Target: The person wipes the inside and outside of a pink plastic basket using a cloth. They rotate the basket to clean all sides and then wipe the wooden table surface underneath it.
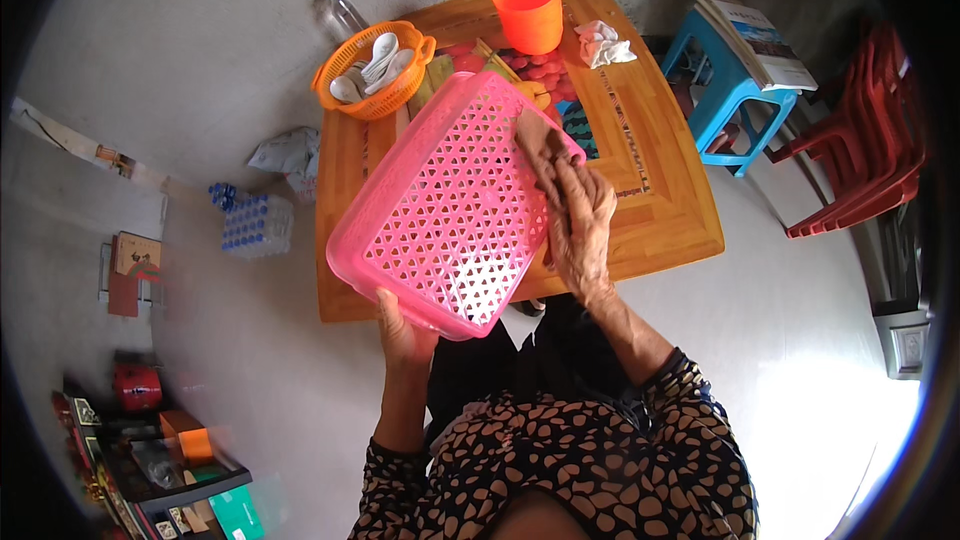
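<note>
Table [660, 220] below me, wooden, and everything sits by it. Over its near-left part I've got the pink basket [455, 205] tipped up off the top, bottom facing me. My left hand [403, 332] is clamped on the basket's near rim, at the table's near edge. My right hand [578, 220] lies flat against the basket's right side, fingers together, pressing a brown cloth [543, 145] on it. At the table's far-left corner, an orange basket [375, 70] with white spoons; far edge, an orange cup [528, 10]; beside it, a white rag [603, 43].
</note>
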